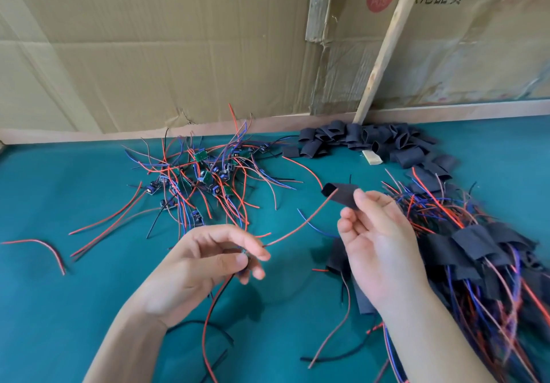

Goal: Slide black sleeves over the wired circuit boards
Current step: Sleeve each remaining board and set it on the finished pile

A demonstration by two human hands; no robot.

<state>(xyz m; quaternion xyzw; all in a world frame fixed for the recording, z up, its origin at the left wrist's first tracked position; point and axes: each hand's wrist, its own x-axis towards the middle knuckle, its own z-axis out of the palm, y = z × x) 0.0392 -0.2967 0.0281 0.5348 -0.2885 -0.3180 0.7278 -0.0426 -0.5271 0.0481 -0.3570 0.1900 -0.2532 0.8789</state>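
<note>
My left hand [214, 259] pinches a small wired circuit board [244, 252], mostly hidden by the fingers. Its red wire [300, 225] runs up and right, with the tip entering a black sleeve [339, 193]. My right hand [378, 234] holds that sleeve between thumb and fingertips, its open end facing left. More red and black wires hang down from my left hand toward the table's near edge.
A tangle of bare boards with red and blue wires [202, 177] lies at the centre back of the teal table [74, 192]. Loose black sleeves [372, 141] are heaped at the back right. Sleeved boards [476, 248] pile at the right. Cardboard [148, 49] and a wooden slat [390, 43] stand behind.
</note>
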